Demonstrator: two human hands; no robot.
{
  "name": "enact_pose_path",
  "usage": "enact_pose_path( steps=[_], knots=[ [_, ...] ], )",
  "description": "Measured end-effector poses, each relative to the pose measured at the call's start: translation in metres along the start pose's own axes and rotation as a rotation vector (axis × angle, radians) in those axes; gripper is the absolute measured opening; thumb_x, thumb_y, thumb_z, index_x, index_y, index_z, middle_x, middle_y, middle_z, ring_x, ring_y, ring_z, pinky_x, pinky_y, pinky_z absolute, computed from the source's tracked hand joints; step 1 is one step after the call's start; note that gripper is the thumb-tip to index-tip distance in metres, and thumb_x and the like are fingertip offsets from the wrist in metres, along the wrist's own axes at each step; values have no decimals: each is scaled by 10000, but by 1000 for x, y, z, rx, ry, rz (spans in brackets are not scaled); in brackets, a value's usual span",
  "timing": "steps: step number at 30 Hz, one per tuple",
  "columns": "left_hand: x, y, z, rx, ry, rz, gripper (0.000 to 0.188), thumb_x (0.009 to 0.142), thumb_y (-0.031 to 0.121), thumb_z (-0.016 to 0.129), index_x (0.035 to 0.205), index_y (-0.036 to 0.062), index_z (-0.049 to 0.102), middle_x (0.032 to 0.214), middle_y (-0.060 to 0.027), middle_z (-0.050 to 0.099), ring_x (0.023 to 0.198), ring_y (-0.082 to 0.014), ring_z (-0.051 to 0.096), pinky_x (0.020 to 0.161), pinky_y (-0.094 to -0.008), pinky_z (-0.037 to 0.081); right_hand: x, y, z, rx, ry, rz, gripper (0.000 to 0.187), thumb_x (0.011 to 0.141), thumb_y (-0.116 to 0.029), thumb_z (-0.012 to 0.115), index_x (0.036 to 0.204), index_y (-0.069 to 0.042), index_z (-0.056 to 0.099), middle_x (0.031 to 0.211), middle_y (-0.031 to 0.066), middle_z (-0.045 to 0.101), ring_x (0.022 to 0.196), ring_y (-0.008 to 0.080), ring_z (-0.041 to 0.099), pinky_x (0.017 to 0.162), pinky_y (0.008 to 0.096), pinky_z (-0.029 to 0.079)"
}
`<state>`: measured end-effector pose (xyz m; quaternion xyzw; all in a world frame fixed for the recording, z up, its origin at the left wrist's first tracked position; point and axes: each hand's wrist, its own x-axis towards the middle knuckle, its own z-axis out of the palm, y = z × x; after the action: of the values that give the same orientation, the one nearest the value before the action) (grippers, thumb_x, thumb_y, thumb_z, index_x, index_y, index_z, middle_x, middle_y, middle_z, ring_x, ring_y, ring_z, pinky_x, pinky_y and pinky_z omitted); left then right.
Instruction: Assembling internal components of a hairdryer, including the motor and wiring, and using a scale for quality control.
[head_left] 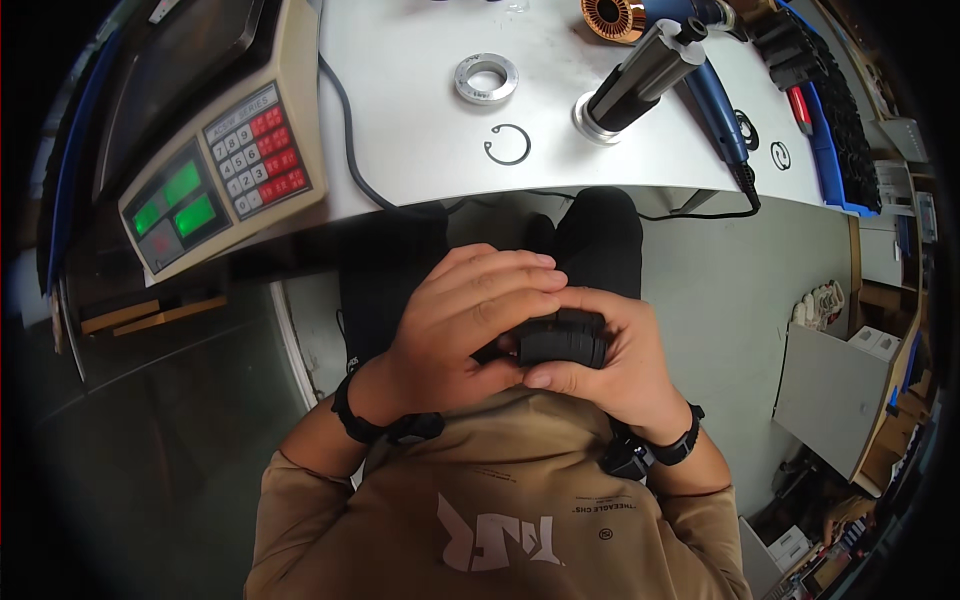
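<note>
Two hands: brought together over the lap; fingers of the left hand (455, 312) laid nearly straight across the top, tips met by the right hand (637, 350).
Black round part (562, 347): held over the lap, beyond the 6 o'clock edge of the tabletop (420, 130); all clock directions below are taken from this part.
Right grasp: part gripped at its 3 o'clock side between bent fingers and thumb.
Left grasp: part covered at its 10 o'clock side; whether it is clasped cannot be told, as the palm is hidden.
Wristbands: a black band (356, 412) worn between 8 and 9 o'clock, another (686, 445) at 4.
Silver ring (466, 80): laid flat between 11 and 12 o'clock.
Open clip (527, 146): laid nearer along the same direction, its gap turned toward about 10.
Silver-and-black cylinder (655, 68): stood on a round silver base (584, 116) between 12 and 1 o'clock.
Hair dryer (718, 108): laid with its blue handle at 1 o'clock.
Blue tray (828, 150): filled with black pieces, set at 2 o'clock.
Scale (300, 130): placed at 10 o'clock, its display lit green; a dark cable (351, 150) is run just beside it.
Grey cabinet (830, 400): seen just past 3 o'clock.
</note>
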<state>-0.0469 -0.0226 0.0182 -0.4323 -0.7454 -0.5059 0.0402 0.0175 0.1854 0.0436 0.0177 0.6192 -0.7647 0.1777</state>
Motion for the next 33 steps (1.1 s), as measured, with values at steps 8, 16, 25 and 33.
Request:
enact_pose_path(
  steps=[8,16,25,33],
  knots=[
    [-1,6,4,-24,35,38,505,750,127,895,1201,23,692,1257,-163,734,1144,-371,713,948,-469,555,-8,2,0,7,-47,-22,555,815,-51,925,1303,49,680,1094,68,771,1013,85,697,903,254,568],
    [-1,10,3,-79,43,57,499,735,138,916,1165,6,699,1237,-158,712,1102,-368,699,913,-454,583,-9,-2,2,94,-114,-13,519,821,-24,912,1284,44,688,1116,93,778,1041,114,716,930,269,569],
    [2,19,-3,-21,15,61,498,715,113,887,1163,7,699,1235,-145,715,1112,-365,698,909,-459,580,-8,-5,-1,183,-172,34,459,823,17,891,1242,41,705,1128,99,778,1041,143,729,950,280,573],
    [5,21,-6,17,1,61,494,707,84,868,1166,9,702,1224,-138,723,1120,-362,695,921,-455,584,-6,-6,-2,190,-181,23,405,834,44,864,1212,44,719,1118,114,781,1040,146,732,952,284,579]
  ],
)
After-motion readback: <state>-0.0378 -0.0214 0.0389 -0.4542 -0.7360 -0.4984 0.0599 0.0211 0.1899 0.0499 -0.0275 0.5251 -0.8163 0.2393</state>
